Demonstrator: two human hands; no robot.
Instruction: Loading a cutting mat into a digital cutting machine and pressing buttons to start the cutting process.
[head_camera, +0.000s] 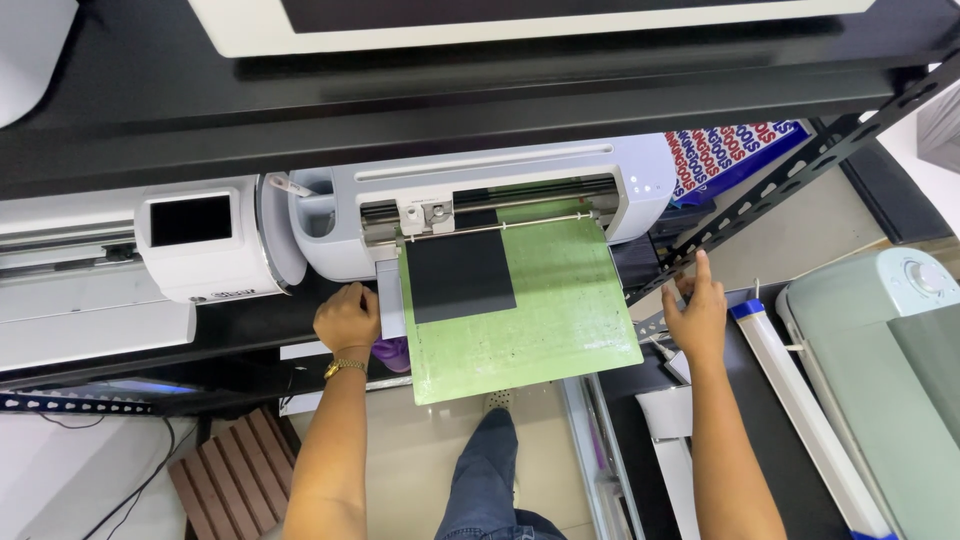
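A pale grey cutting machine (480, 190) sits on a black shelf. A green cutting mat (560, 310) sticks out of its front slot, carrying a black square sheet (460, 275) at its upper left. My left hand (347, 318), with a gold wristwatch, rests curled against the machine's front tray just left of the mat. My right hand (695, 312) is at the slanted black metal brace (760, 195) to the right of the mat, index finger raised and the other fingers against the brace. Neither hand visibly holds a loose object.
A white machine (205, 240) stands at left on the shelf. A white roll with a blue end (800, 400) and a pale green device (880, 360) lie at right. Printed sheets (730, 155) sit behind. My leg (490, 470) and a wooden pallet (230, 480) are below.
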